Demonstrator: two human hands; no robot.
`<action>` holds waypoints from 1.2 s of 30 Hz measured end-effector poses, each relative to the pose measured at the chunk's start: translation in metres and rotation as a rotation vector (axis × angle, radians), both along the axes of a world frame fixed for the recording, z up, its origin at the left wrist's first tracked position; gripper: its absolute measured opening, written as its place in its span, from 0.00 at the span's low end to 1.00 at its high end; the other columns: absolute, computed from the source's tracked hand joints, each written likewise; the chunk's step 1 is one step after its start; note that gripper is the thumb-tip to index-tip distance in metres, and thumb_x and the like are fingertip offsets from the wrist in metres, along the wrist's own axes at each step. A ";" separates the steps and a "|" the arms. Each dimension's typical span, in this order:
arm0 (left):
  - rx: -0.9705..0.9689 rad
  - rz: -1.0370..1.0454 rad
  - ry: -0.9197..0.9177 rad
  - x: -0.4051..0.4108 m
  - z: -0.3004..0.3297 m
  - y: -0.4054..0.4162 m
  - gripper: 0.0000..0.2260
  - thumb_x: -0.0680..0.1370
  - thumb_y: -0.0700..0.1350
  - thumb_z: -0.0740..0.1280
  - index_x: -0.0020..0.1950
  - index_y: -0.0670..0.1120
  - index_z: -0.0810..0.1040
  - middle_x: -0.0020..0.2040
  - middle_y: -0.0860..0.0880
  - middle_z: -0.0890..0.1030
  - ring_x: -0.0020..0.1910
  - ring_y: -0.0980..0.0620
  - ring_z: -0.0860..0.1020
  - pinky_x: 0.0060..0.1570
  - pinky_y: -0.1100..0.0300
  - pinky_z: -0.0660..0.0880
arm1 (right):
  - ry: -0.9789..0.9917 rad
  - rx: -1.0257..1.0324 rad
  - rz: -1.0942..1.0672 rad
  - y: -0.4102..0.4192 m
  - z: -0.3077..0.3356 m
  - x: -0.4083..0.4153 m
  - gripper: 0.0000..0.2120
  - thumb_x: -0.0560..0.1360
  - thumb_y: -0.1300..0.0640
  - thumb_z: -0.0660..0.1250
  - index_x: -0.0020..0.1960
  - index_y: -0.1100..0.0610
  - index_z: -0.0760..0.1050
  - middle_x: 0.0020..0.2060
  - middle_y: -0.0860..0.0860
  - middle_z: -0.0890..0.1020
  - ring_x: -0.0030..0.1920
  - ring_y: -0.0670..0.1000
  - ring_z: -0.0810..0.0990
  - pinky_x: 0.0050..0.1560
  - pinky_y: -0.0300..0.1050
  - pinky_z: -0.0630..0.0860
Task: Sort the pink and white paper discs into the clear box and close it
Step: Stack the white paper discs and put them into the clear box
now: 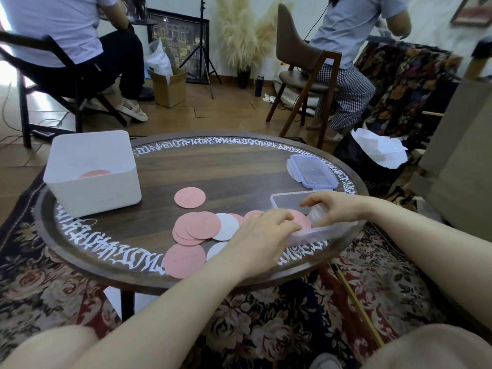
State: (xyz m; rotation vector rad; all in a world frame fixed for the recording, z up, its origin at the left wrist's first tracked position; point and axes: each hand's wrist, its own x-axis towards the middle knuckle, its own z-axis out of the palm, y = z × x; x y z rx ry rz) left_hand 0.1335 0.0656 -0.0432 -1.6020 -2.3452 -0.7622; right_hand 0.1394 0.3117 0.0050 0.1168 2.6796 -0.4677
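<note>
— Where do the discs lie from the clear box (pixel 314 231)?

— Almost all to its left on the round table (pixel 239 166). The overlapping pile of pink discs (pixel 197 226) with a white disc (pixel 226 226) sits just beside the box's left end; one large pink disc (pixel 184 261) lies nearer the person, one lone pink disc (pixel 189 197) farther away.

— And the hands?

— The left hand (pixel 262 235) lies flat, fingers straight, pressing on the discs right at the box's left end, so it is the nearer hand to the pile. The right hand (pixel 328 209) reaches over the box, fingers curled round what looks like a thin clear stack at the box; exactly what it holds I cannot tell.

— Which way does the box run?

— Its long axis runs left to right, with the lid (pixel 311 170) lying off beyond the box. I judge the coming move is a short rightward slide of discs into the box.
</note>
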 end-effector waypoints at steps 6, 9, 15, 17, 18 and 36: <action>-0.023 0.101 0.010 -0.010 -0.001 -0.024 0.17 0.74 0.41 0.67 0.62 0.50 0.76 0.62 0.50 0.75 0.61 0.50 0.71 0.50 0.58 0.64 | 0.317 -0.158 -0.145 -0.006 0.032 0.032 0.22 0.71 0.59 0.73 0.62 0.46 0.74 0.59 0.41 0.76 0.63 0.42 0.71 0.65 0.40 0.65; -0.079 0.168 0.010 -0.015 -0.001 -0.044 0.18 0.73 0.40 0.68 0.62 0.51 0.76 0.61 0.51 0.76 0.59 0.48 0.74 0.50 0.57 0.66 | 0.652 -0.208 -0.251 -0.034 0.030 0.053 0.12 0.73 0.61 0.70 0.55 0.51 0.79 0.54 0.43 0.80 0.57 0.43 0.77 0.58 0.36 0.69; -0.169 0.335 -0.047 -0.013 0.010 -0.089 0.17 0.78 0.47 0.63 0.67 0.52 0.73 0.67 0.54 0.70 0.63 0.50 0.70 0.54 0.59 0.64 | 0.695 -0.246 -0.077 -0.104 0.019 0.070 0.08 0.73 0.60 0.69 0.51 0.50 0.80 0.47 0.43 0.79 0.52 0.39 0.74 0.48 0.26 0.64; -0.212 0.377 -0.086 -0.012 0.011 -0.103 0.17 0.78 0.48 0.63 0.67 0.52 0.73 0.68 0.54 0.70 0.64 0.50 0.70 0.57 0.57 0.65 | 0.628 -0.288 -0.048 -0.122 0.005 0.069 0.07 0.73 0.58 0.69 0.50 0.50 0.80 0.45 0.44 0.79 0.47 0.42 0.76 0.45 0.30 0.66; -0.235 0.397 -0.106 -0.013 0.010 -0.109 0.18 0.77 0.50 0.62 0.67 0.52 0.72 0.68 0.54 0.70 0.65 0.51 0.69 0.57 0.57 0.65 | 0.589 -0.293 -0.045 -0.130 -0.002 0.067 0.06 0.73 0.57 0.69 0.50 0.50 0.80 0.44 0.45 0.78 0.44 0.44 0.76 0.45 0.33 0.68; -0.443 0.454 -0.183 -0.008 -0.006 -0.144 0.21 0.78 0.55 0.61 0.71 0.58 0.65 0.67 0.59 0.68 0.67 0.55 0.66 0.61 0.57 0.63 | 0.235 -0.237 -0.204 -0.168 -0.046 0.042 0.24 0.63 0.51 0.77 0.51 0.52 0.67 0.50 0.46 0.73 0.48 0.49 0.74 0.49 0.46 0.73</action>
